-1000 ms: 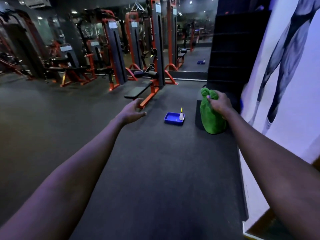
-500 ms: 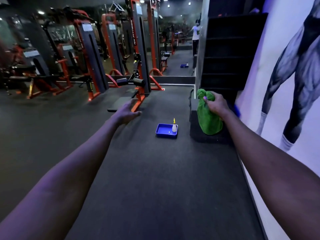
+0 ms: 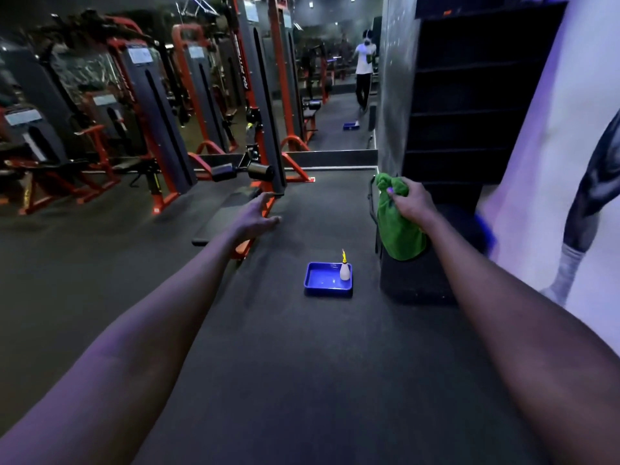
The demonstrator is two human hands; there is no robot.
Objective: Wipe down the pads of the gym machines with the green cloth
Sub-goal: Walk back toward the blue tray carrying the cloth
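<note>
Right hand (image 3: 407, 201) extended, fingers clamped on green cloth (image 3: 397, 229); left hand (image 3: 256, 218) outstretched, fingers apart. Blue tray (image 3: 327, 283) nearer than before.

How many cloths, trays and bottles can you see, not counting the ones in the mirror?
green cloth: 1, held in the right hand
blue tray: 1, on the floor
white bottle: 1, standing in the tray
Total: 3
</note>
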